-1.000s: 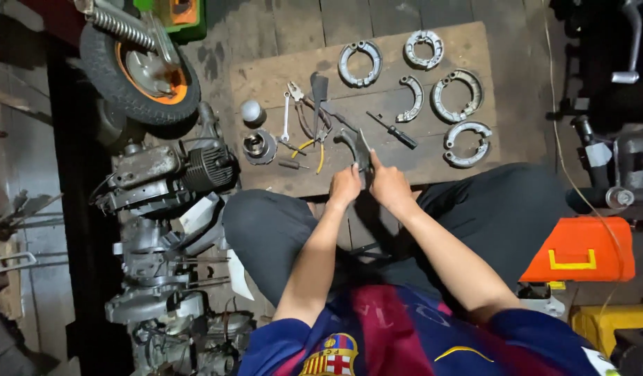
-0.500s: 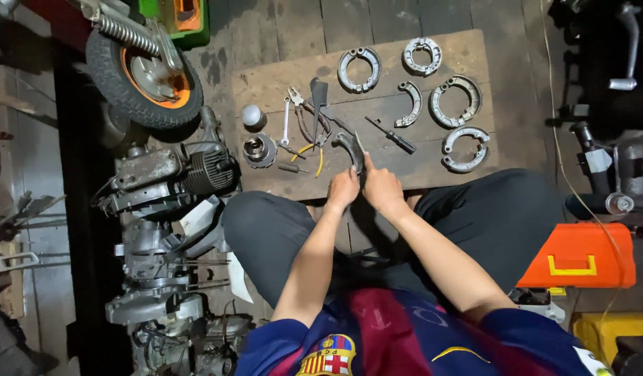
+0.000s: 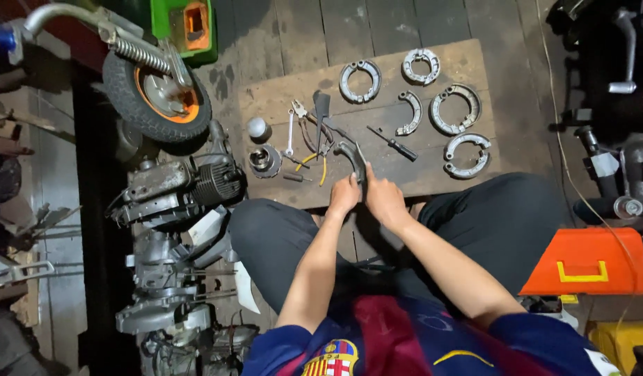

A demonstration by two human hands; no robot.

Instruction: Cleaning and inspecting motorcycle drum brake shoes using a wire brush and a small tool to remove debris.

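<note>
A: Brake shoe [image 3: 352,157] location? 
B: Held at the near edge of the wooden board [image 3: 440,174], long axis running away from the body. 
A: Fingers? 
B: Left hand [image 3: 345,195] and right hand [image 3: 383,198] are both closed on its near end, equally near. Screwdriver [image 3: 393,143] lies just right of it.

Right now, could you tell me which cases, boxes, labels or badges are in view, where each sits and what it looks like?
Orange case: on the floor at right, beside the knee; flat, with a yellow handle outline.
Green box: top left, behind the wheel; orange inset.
Yellow container: bottom right corner, partly cut off.
Crest badge: on the shirt, bottom edge; rounded, multicoloured.
No screens or signs.
</note>
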